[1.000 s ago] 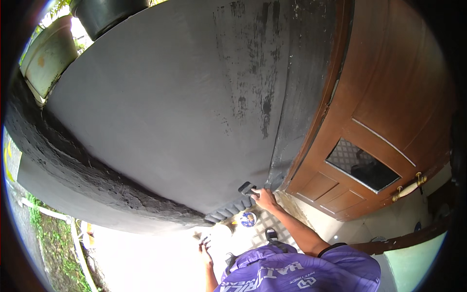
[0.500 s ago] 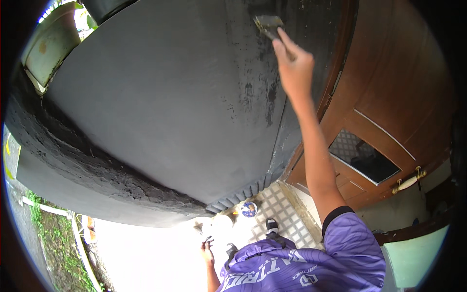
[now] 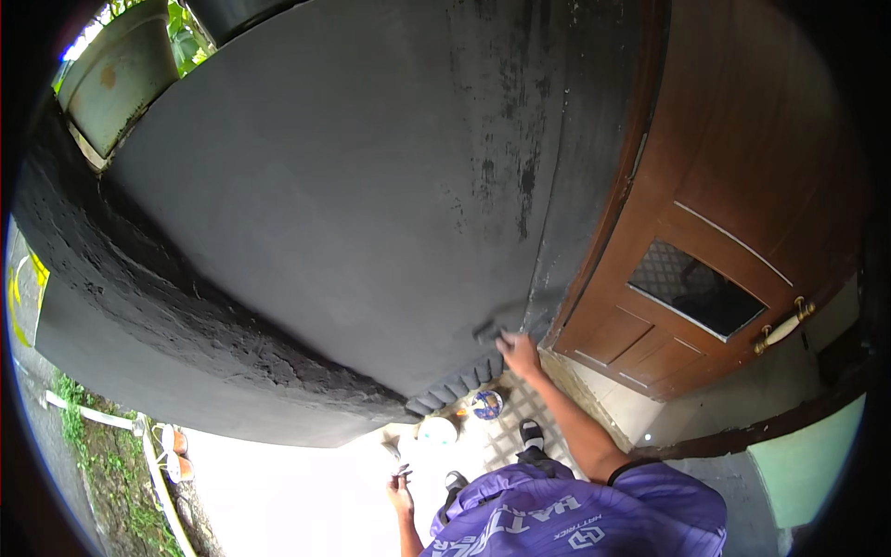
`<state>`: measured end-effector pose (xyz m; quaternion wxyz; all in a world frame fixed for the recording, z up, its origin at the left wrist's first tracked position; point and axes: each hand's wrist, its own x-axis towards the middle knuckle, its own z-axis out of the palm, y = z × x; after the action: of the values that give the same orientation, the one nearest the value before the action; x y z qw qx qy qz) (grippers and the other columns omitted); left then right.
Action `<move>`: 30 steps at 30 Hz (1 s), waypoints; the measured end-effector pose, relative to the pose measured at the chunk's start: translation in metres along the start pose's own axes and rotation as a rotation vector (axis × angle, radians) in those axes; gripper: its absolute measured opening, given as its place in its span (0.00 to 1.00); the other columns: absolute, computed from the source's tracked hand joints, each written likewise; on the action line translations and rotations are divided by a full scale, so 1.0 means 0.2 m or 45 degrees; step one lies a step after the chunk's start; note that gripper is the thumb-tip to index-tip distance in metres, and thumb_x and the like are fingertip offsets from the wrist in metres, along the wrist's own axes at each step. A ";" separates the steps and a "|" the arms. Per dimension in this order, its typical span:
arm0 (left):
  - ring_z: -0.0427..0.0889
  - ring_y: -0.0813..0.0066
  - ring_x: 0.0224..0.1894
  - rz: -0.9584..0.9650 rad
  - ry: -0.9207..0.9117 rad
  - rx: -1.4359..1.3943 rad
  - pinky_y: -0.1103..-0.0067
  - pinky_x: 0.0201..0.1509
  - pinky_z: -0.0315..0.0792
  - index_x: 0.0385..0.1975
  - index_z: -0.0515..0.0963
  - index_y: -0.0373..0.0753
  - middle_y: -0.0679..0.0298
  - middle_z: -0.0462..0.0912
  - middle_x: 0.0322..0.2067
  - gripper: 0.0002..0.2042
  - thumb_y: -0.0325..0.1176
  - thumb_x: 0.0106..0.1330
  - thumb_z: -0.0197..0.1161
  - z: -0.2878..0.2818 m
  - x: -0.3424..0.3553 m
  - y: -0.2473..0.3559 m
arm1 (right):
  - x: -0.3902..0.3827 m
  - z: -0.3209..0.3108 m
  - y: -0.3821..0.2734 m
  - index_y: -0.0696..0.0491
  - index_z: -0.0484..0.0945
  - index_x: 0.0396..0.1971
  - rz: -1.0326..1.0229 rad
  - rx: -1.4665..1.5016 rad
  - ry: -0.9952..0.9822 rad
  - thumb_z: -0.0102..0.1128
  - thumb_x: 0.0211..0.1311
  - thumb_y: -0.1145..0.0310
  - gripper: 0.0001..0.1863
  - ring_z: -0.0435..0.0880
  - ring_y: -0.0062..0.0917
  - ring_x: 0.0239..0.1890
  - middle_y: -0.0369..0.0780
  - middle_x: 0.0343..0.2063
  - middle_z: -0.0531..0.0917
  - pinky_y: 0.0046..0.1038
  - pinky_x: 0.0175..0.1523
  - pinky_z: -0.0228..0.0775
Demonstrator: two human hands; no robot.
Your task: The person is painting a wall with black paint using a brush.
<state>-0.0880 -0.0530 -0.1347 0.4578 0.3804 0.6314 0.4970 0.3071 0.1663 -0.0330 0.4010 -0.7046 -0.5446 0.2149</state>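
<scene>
Low on the grey wall, left of the brown door, the right hand grips a dark brush, which projects left and slightly far, its long axis seemingly running back into the fist; blur hides any contact. The left hand, farther from the brush, sits well left and near, by a small dark object; its grip cannot be told.

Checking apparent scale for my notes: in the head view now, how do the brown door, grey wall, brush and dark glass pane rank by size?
Largest to smallest:
1. Grey wall
2. Brown door
3. Dark glass pane
4. Brush, blurred and partly covered by the right hand
</scene>
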 end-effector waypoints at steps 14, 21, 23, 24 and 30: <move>0.83 0.68 0.47 -0.246 0.371 -0.299 0.73 0.44 0.72 0.52 0.72 0.37 0.61 0.80 0.52 0.13 0.32 0.73 0.46 -0.11 -0.03 -0.14 | 0.77 -0.80 -1.71 0.62 0.76 0.55 -1.081 0.640 0.874 0.60 0.65 0.72 0.19 0.58 0.13 0.19 0.34 0.23 0.54 0.23 0.23 0.56; 0.83 0.70 0.46 -0.325 0.497 -0.366 0.76 0.43 0.72 0.50 0.73 0.36 0.62 0.80 0.51 0.12 0.30 0.72 0.47 -0.07 -0.15 -0.13 | -0.03 0.16 -0.53 0.56 0.76 0.57 -0.485 0.217 0.245 0.61 0.63 0.69 0.22 0.84 0.43 0.26 0.55 0.24 0.79 0.31 0.35 0.73; 0.83 0.70 0.46 -0.305 0.467 -0.329 0.76 0.43 0.72 0.50 0.73 0.36 0.62 0.80 0.51 0.12 0.30 0.72 0.47 -0.04 -0.16 -0.12 | -0.22 0.33 -0.04 0.54 0.82 0.48 -0.005 -0.084 -0.158 0.64 0.58 0.57 0.21 0.85 0.46 0.38 0.54 0.31 0.82 0.36 0.41 0.74; 0.83 0.69 0.46 -0.301 0.473 -0.313 0.75 0.44 0.72 0.50 0.73 0.36 0.62 0.80 0.51 0.12 0.30 0.72 0.48 -0.03 -0.17 -0.10 | -0.29 0.43 0.17 0.54 0.83 0.43 0.080 -0.032 -0.084 0.63 0.59 0.57 0.18 0.84 0.48 0.36 0.53 0.28 0.82 0.39 0.39 0.73; 0.82 0.69 0.47 -0.260 0.542 -0.266 0.74 0.44 0.72 0.51 0.73 0.36 0.61 0.80 0.51 0.12 0.30 0.72 0.47 -0.03 -0.24 -0.11 | 0.13 0.08 -0.22 0.61 0.76 0.19 0.053 0.229 0.213 0.61 0.61 0.55 0.23 0.78 0.44 0.22 0.53 0.19 0.77 0.39 0.30 0.66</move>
<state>-0.0798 -0.1044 -0.1455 0.3993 0.1522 0.6939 0.5797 0.2768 0.2003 -0.0029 0.5020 -0.6926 -0.4729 0.2114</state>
